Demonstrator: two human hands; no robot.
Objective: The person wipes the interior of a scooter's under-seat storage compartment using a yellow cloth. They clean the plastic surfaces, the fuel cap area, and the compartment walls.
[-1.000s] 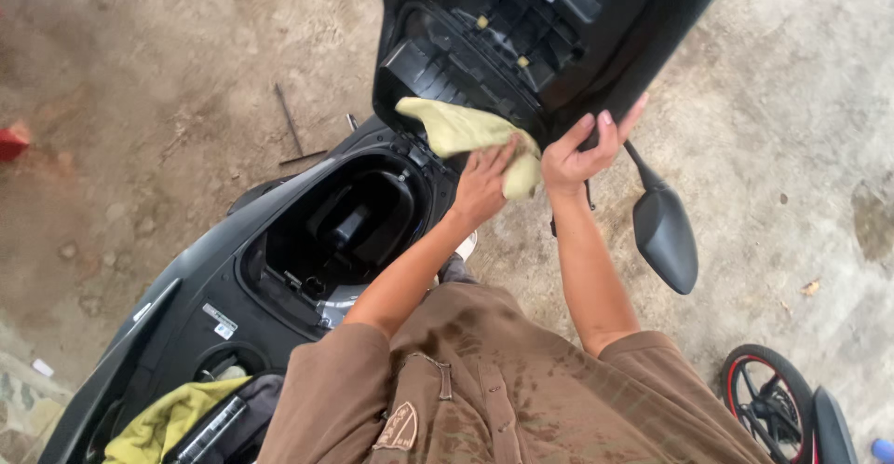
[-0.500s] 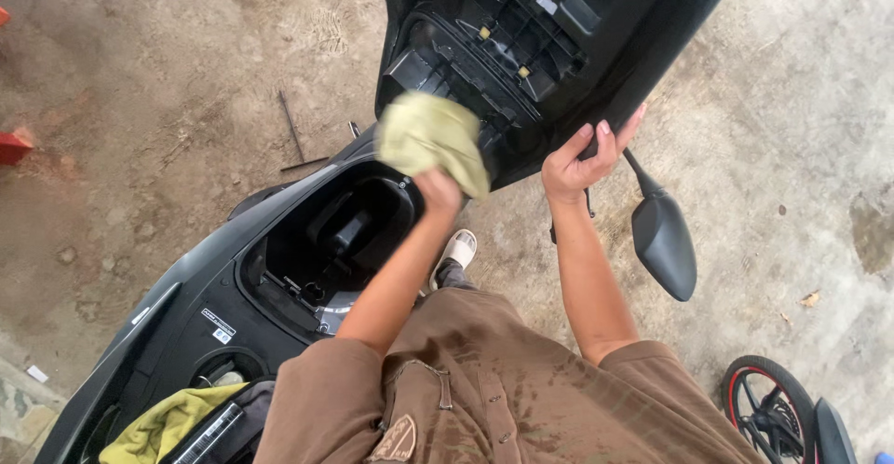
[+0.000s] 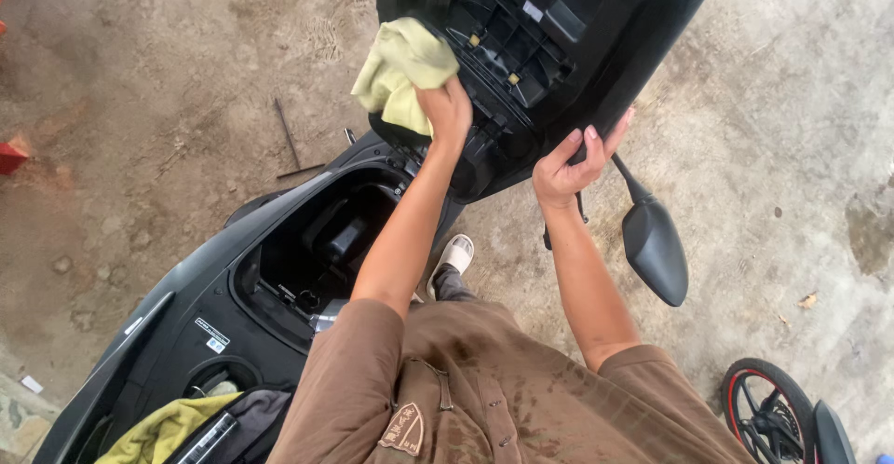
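We see a pale yellow-green cloth [image 3: 400, 71], crumpled and bunched, pressed against the black ribbed underside of a raised scooter seat [image 3: 559, 45]. Our left hand [image 3: 445, 110] is clenched on the cloth, and our right hand [image 3: 568, 168] is curled over the seat's lower edge. Below gapes the open storage well [image 3: 321, 245]. A black mirror [image 3: 654, 245] juts near our right forearm, and another yellow rag [image 3: 163, 429] lies at the lower left.

pale yellow-green cloth [image 3: 402, 71], black seat underside [image 3: 549, 45], brown shirt [image 3: 484, 389]
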